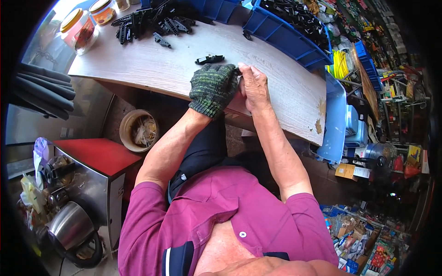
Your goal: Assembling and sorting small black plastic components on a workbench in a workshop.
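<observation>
My left hand (213, 87) wears a dark green and black knitted glove, its fingers curled closed over the near edge of the table (285, 94). Against its fingertips, my bare right hand (254, 87) is closed in a pinch. Whatever sits between the two hands is hidden by the fingers. Just beyond the glove lies a small black plastic part (209, 59). A heap of similar black parts (172, 25) covers the far left of the table, with one single part (162, 40) lying slightly nearer.
At the far right stands a blue crate (285, 39) full of black parts. Lidded jars (78, 32) stand at the table's left corner. Below left are a waste bucket (123, 131), a red-topped cabinet (94, 154) and a steel kettle (71, 225). Cluttered shelves fill the right side.
</observation>
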`<state>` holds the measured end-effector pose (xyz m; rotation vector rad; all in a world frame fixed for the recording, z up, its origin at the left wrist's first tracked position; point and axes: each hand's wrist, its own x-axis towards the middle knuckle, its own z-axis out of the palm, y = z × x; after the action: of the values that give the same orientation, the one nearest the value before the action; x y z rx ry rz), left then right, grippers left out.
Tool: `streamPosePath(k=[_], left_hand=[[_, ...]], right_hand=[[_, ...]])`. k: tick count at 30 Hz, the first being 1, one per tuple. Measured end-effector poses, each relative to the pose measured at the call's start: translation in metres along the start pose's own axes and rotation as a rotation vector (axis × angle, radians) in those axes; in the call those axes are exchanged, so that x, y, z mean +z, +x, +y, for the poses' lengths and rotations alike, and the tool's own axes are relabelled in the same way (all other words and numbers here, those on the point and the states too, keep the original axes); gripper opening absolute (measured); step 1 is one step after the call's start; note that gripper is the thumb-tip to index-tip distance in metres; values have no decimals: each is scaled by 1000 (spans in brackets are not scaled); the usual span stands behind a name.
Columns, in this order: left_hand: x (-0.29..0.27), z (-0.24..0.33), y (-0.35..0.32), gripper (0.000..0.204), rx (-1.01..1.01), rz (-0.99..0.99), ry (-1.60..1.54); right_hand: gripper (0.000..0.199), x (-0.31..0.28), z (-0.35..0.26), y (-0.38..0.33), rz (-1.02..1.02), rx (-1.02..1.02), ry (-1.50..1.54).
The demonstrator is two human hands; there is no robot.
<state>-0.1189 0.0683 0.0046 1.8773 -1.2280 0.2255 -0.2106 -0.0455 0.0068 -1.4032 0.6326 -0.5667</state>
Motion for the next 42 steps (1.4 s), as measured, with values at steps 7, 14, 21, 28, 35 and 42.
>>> streamPosePath(k=[7, 14, 21, 28, 35, 42], left_hand=[[-17, -24, 1, 38, 18, 220, 220], [-16, -53, 13, 18, 79, -58, 230], [-8, -14, -4, 23, -73, -182, -388], [2, -12, -1, 24, -155, -127, -441], [23, 21, -3, 29, -358, 16, -542], [18, 13, -7, 31, -221, -108, -565]], right_hand=[[31, 3, 0, -10, 4, -43, 129], [32, 6, 0, -9, 120, 31, 313], [29, 13, -4, -12, 353, 19, 297], [28, 10, 11, -8, 297, -130, 172], [27, 6, 19, -9, 318, -347, -67], [28, -13, 26, -5, 279, -242, 8]])
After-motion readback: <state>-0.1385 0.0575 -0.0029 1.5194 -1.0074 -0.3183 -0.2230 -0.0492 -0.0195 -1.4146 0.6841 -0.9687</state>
